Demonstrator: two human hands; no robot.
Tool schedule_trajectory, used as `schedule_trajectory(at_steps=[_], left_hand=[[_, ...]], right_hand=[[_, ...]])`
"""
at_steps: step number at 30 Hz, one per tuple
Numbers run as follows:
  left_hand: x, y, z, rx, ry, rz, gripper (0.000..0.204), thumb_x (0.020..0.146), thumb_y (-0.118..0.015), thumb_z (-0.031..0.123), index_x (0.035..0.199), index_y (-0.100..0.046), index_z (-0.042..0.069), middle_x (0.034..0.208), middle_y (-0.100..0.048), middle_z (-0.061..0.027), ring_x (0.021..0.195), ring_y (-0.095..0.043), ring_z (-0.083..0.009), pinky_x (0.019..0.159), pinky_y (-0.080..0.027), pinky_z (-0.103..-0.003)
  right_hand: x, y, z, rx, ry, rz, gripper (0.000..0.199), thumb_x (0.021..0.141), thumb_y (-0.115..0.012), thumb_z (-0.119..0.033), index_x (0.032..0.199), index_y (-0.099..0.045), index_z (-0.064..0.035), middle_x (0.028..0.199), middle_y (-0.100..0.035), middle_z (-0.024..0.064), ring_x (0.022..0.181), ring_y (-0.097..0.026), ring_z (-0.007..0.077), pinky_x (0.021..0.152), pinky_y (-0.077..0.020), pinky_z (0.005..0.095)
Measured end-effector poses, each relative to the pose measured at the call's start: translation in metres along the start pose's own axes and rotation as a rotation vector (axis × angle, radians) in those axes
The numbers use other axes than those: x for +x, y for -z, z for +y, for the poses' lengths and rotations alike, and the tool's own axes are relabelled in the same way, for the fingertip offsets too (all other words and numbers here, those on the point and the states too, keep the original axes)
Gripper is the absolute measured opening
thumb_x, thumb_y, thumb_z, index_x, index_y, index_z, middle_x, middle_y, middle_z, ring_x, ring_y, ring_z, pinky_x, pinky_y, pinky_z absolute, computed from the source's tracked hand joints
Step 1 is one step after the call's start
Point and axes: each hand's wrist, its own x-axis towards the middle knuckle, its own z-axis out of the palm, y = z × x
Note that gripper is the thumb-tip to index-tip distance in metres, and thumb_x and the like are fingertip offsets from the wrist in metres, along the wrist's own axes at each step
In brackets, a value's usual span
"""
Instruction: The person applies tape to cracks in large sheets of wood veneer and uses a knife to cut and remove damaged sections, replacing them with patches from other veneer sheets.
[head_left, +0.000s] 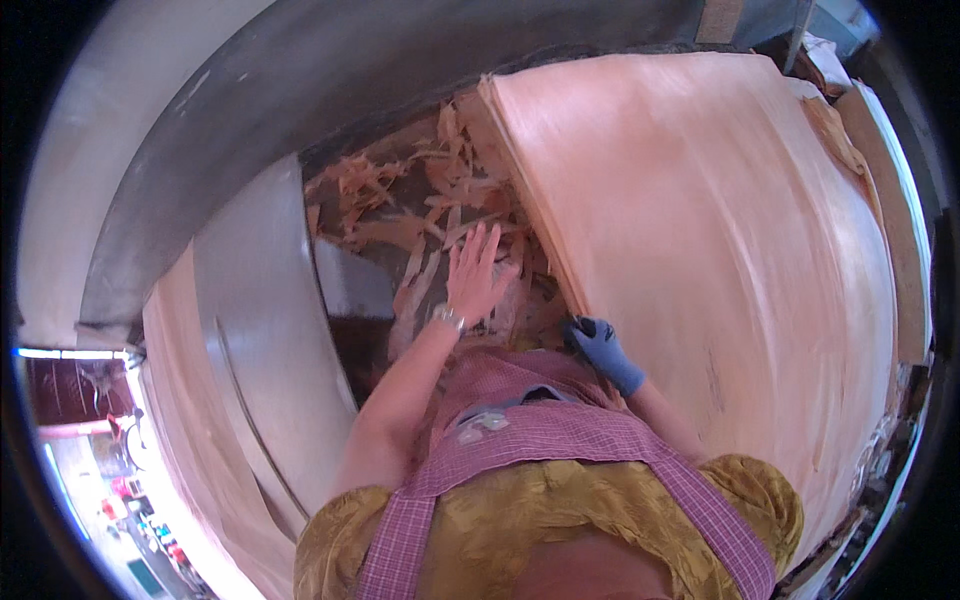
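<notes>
A tall stack of thin pinkish wood veneer sheets fills the right side, its layered left edge facing the gap where I stand. My right hand, in a blue-grey glove with dark fingertips, is closed at the near end of that edge. Its curled fingers hide what they hold, if anything. My left hand is bare, with a metal band on the wrist. Its fingers stretch out flat above the gap, holding nothing, apart from the stack.
Torn veneer scraps litter the floor between the stack and a metal-topped table on the left. More veneer hangs along that table's outer side. A grey wall closes off the far side. Bright clutter shows at lower left.
</notes>
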Motion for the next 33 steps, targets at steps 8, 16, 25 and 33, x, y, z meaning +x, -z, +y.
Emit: schedule_trajectory(at_steps=[8,16,25,33], left_hand=[[0.421,-0.03,-0.075,0.39,-0.35,-0.061,0.077,0.095,-0.042,0.059,0.153,-0.027,0.011,0.159,-0.023,-0.017,0.149,-0.017,-0.0337,0.118,-0.009,-0.058],[0.524,-0.108,-0.157,-0.001,-0.36,-0.036,0.084,0.087,-0.053,0.06,0.153,-0.029,0.013,0.155,-0.033,-0.0173,0.146,-0.023,-0.0366,0.116,-0.003,-0.06],[0.548,-0.148,-0.186,-0.091,-0.33,-0.094,0.08,0.089,-0.047,0.061,0.149,-0.037,0.01,0.152,-0.039,-0.0138,0.146,-0.022,-0.036,0.115,-0.003,-0.063],[0.554,-0.136,-0.179,-0.047,-0.3,-0.154,0.079,0.093,-0.041,0.062,0.152,-0.032,0.011,0.156,-0.032,-0.0112,0.148,-0.017,-0.0355,0.115,-0.004,-0.064]], right_hand=[[0.118,0.015,-0.023,-0.005,-0.375,0.233,0.033,0.094,-0.062,-0.031,0.084,-0.066,-0.0002,0.069,-0.063,0.0088,0.062,-0.055,0.0144,0.059,-0.044,0.0352],[0.187,-0.025,-0.078,0.199,-0.844,0.524,0.021,0.094,-0.061,-0.015,0.092,-0.068,0.0043,0.075,-0.067,0.0025,0.07,-0.054,0.0079,0.061,-0.046,0.0308],[0.27,-0.069,-0.096,0.501,-1.015,0.447,0.023,0.096,-0.062,-0.02,0.102,-0.069,0.0004,0.083,-0.071,0.0027,0.074,-0.058,0.009,0.067,-0.0484,0.028],[0.232,-0.12,-0.005,0.651,-1.002,0.412,0.023,0.096,-0.063,-0.022,0.104,-0.07,-0.0011,0.088,-0.072,0.0039,0.079,-0.06,0.0096,0.07,-0.0493,0.0279]])
